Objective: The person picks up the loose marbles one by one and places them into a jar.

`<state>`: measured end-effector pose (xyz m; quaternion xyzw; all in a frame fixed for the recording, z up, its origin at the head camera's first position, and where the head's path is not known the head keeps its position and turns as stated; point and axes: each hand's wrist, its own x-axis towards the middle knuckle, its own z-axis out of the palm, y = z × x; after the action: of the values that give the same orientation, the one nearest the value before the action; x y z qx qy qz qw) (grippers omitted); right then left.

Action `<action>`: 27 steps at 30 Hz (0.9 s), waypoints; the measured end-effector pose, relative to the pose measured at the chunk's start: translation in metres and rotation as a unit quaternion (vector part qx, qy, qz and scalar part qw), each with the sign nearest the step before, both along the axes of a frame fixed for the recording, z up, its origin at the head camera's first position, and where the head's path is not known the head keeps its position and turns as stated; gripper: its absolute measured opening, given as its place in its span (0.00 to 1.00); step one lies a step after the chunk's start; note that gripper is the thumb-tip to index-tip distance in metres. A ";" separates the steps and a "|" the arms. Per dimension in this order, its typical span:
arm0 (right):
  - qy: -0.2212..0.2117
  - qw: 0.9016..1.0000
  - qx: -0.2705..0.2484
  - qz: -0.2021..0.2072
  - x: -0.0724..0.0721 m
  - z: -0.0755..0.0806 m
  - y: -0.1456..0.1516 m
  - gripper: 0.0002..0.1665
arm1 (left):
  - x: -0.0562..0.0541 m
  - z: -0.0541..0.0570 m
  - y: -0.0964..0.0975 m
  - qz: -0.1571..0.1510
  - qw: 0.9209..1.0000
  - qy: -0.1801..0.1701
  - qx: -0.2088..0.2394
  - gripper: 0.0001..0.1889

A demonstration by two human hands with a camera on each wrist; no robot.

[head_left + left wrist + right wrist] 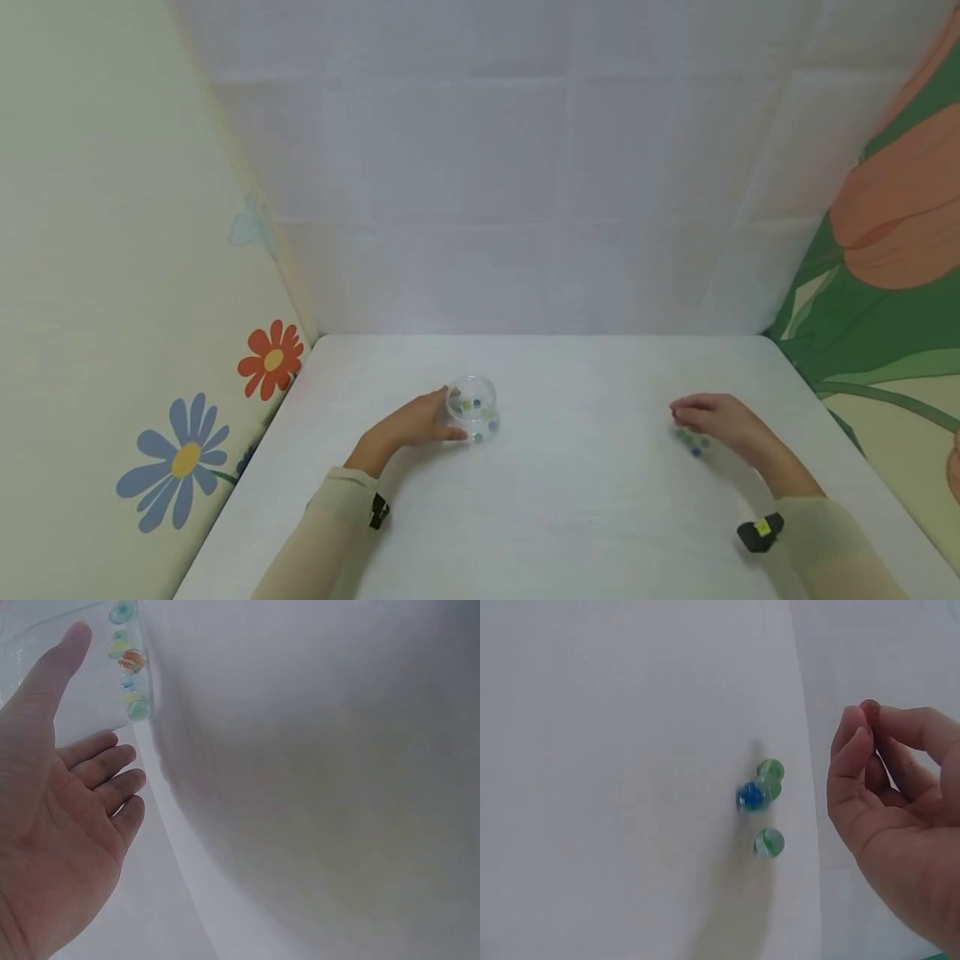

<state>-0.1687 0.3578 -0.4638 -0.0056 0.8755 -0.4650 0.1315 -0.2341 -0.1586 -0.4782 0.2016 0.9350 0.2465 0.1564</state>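
A clear round container [481,416] stands on the white table, with several glass marbles [132,661] lying at its bottom. My left hand [422,422] holds it from the left side, thumb in front and fingers toward the back. To the right, my right hand [717,419] pinches a red marble [870,710] between thumb and fingertips, above the tabletop. Just below that hand lie a blue marble [752,796] and several green ones, among them a clear marble with a green swirl [769,843].
The white tabletop [570,500] spans between both hands. Behind it hangs a pale creased cloth [510,167]. A flowered wall panel [90,333] borders the left side, and a panel with large painted tulips [900,217] borders the right.
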 end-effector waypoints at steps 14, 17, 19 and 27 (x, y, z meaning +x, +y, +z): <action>-0.099 0.923 -0.369 -0.053 -0.004 -0.010 -0.024 0.11 | 0.002 0.001 0.001 0.002 1.000 -0.001 0.004 0.54; -0.102 0.921 -0.372 -0.053 -0.006 -0.012 -0.034 0.16 | 0.002 0.001 0.001 0.003 1.000 -0.003 0.007 0.54; -0.103 0.921 -0.371 -0.055 -0.009 -0.013 -0.041 0.20 | 0.002 0.001 0.001 0.003 1.000 -0.002 0.006 0.53; -0.102 0.930 -0.351 -0.042 -0.017 -0.013 -0.064 0.34 | 0.002 0.001 0.001 0.002 1.000 0.000 0.003 0.53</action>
<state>-0.1858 0.2936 -0.4771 0.0323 0.6381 -0.7454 0.1900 -0.2322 -0.1574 -0.4768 0.1998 0.9347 0.2496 0.1553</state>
